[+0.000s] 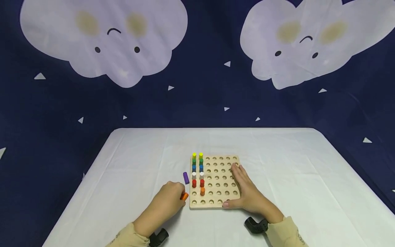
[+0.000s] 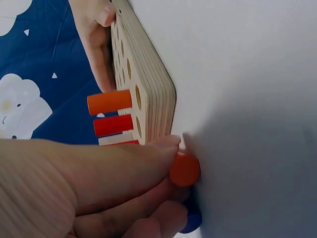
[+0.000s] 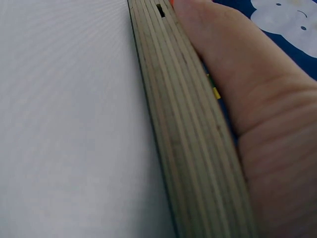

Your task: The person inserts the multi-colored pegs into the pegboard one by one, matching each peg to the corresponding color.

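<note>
Left hand [image 1: 168, 202]: fingers curled, pinching an orange peg [image 1: 184, 196] just left of the board's near edge, down at the table.
Peg: small, light, stiff wood (probably smooth, so it could roll); best pinched at its sides.
Right hand [image 1: 248, 193]: fingers straight and together, pressed flat on the board [image 1: 220, 178].
Purple peg [image 1: 186, 177]: lies loose beside the board.
Standing pegs [image 1: 197, 171]: two close columns, crowding the free holes.
</note>
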`<state>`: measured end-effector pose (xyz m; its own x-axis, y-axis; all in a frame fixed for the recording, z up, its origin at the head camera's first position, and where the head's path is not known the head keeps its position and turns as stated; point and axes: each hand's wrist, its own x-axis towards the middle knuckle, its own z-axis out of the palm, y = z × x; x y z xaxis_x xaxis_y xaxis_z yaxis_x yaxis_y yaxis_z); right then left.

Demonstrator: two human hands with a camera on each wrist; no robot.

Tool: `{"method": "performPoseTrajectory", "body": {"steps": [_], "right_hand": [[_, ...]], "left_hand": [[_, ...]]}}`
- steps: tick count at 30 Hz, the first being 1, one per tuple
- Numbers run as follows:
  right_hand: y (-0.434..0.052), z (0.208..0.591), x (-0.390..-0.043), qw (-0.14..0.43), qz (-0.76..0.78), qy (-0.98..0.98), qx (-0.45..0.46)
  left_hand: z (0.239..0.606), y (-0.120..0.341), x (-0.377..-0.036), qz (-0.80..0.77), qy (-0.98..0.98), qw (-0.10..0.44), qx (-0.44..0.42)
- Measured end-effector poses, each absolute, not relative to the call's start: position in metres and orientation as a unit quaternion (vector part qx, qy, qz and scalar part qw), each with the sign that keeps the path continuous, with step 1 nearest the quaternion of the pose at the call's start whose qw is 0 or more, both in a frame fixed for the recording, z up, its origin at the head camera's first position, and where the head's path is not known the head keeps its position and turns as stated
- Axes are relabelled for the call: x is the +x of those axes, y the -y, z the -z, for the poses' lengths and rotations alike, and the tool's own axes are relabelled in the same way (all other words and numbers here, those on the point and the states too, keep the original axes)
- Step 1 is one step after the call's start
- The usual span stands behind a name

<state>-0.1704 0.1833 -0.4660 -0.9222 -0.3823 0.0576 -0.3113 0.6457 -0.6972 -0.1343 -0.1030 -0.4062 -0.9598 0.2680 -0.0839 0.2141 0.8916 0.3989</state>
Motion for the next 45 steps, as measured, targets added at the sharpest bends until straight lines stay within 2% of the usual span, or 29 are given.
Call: {"method": "performPoseTrajectory", "body": {"steps": [14, 24, 32, 40, 45], "right_hand": [[-0.182, 0.468, -0.172, 0.048, 0.369, -0.908, -0.194], [-0.183, 0.471, -0.172, 0.05, 0.371, -0.908, -0.19], [-0.184, 0.469, -0.173, 0.05, 0.373, -0.906, -0.193], [-0.184, 0.468, -0.174, 0.046, 0.37, -0.908, -0.192], [-0.184, 0.469, -0.173, 0.056, 0.372, -0.907, -0.19]], "left_hand": [[0.414, 0.113, -0.142, -0.186, -0.967, 0.063, 0.161], [0.419, 0.118, -0.144, -0.228, -0.957, 0.037, 0.175], [0.419, 0.121, -0.148, -0.276, -0.946, -0.005, 0.169], [0.419, 0.113, -0.149, -0.437, -0.886, 0.026, 0.153], [0.423, 0.107, -0.148, -0.456, -0.876, 0.041, 0.151]]}}
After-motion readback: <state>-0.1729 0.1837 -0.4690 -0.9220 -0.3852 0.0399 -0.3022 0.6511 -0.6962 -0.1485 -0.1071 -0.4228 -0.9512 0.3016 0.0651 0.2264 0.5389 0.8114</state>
